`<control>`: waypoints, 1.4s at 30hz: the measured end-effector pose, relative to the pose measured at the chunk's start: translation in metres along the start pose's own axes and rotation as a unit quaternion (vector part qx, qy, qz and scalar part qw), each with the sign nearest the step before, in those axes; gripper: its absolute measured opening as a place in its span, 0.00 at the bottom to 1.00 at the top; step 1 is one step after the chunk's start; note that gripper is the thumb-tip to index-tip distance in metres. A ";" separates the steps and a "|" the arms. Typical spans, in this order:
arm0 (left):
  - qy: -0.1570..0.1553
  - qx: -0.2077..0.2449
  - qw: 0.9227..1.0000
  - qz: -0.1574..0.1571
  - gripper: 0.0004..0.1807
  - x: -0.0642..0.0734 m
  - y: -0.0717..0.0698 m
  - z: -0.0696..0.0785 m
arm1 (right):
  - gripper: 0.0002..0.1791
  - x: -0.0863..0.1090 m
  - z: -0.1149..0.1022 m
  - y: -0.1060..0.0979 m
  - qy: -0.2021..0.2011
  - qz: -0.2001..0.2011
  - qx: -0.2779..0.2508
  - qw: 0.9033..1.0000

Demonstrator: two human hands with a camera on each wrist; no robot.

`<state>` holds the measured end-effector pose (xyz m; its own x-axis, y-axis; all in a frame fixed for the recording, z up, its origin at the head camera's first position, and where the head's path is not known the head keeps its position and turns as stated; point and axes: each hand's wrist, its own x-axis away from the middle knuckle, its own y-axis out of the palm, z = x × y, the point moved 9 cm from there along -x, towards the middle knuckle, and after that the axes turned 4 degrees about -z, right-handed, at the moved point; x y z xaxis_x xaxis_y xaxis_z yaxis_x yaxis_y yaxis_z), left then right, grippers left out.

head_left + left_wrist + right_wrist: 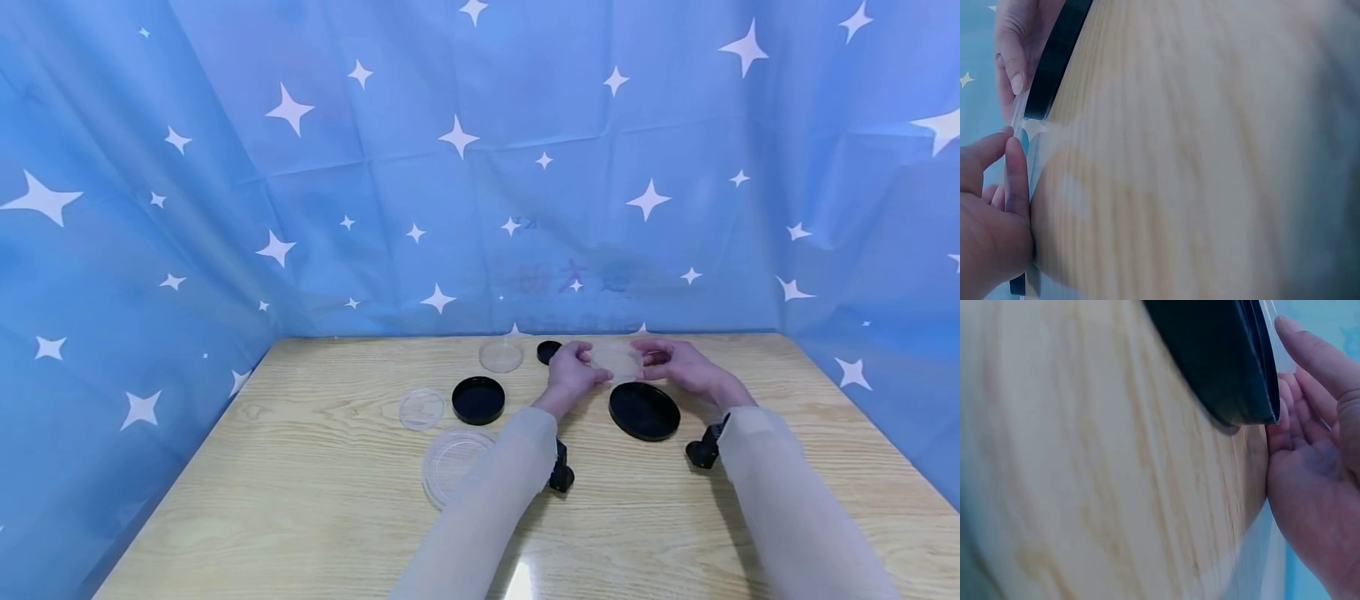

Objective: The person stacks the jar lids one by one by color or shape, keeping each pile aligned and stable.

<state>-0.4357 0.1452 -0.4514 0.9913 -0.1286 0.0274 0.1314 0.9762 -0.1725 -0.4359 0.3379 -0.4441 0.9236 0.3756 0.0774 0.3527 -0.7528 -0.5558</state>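
Mostly see-through disc (616, 360), round, pale, thin

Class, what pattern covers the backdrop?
White four-pointed stars on blue; the backdrop shows best in the head view.

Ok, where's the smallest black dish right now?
In the head view, the smallest black dish sits near the far edge of the table, just left of the person's left hand, right of a clear dish.
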 end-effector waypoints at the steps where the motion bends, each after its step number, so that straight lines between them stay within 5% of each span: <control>1: 0.000 0.006 1.000 -0.001 0.32 0.000 0.000 0.000 | 0.40 0.000 -0.001 0.000 -0.001 0.000 -0.003 1.000; 9: 0.021 0.057 0.998 -0.016 0.30 0.004 -0.002 0.008 | 0.41 0.004 -0.007 -0.005 0.007 0.000 -0.005 1.000; 17: 0.024 0.050 0.998 -0.024 0.30 0.007 -0.003 0.012 | 0.42 0.012 -0.020 -0.009 0.010 0.000 0.002 1.000; 23: 0.032 0.039 0.999 -0.014 0.30 0.014 -0.010 0.030 | 0.41 0.019 -0.031 -0.013 0.004 0.013 -0.005 1.000; 30: 0.036 0.023 0.998 -0.039 0.29 0.029 -0.026 0.056 | 0.38 0.030 -0.054 -0.016 -0.008 0.044 0.010 0.999; 42: 0.065 0.016 0.992 -0.104 0.29 0.063 -0.075 0.072 | 0.36 0.047 -0.116 0.017 -0.044 0.054 -0.029 0.997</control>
<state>-0.3829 0.0767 -0.3658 0.9350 -0.3482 -0.0680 0.3361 0.9307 -0.1446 -0.3690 0.2807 -0.3540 0.9407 0.3347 -0.0549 0.2622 -0.8203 -0.5083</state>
